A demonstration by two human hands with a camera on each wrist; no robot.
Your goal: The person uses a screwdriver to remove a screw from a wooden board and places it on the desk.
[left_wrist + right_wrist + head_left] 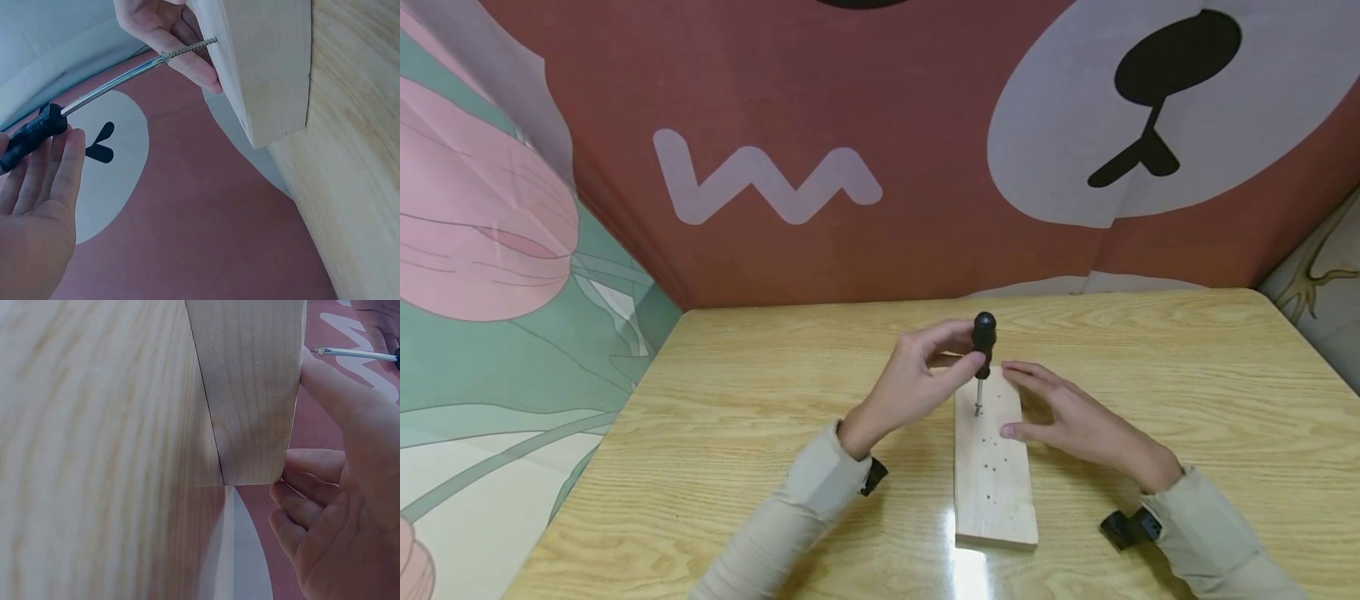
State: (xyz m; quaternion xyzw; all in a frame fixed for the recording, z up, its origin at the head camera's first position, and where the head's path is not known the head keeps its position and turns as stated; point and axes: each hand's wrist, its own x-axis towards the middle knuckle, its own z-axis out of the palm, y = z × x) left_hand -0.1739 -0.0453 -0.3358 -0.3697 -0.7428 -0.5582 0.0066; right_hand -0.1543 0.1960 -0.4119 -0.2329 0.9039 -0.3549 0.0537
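Note:
My left hand [917, 379] holds a screwdriver [984, 335] by its black handle, thumb on one side and fingers on the other. Its steel shaft points down, with the tip at the head of a threaded screw [190, 49]. The screw stands up from the far part of a pale wooden board [1000, 521], most of its thread showing above the wood. Fairly straight fingers of my right hand [1075, 421] rest on the board's right side, the thumb on its top face and the fingertips at the far corner.
Several small dark holes run along the board, which lies lengthwise on a light wood-grain table [760, 400]. A printed reddish cloth [925, 242] rises behind the table's far edge. Black wrist cameras [1131, 529] sit at both cuffs.

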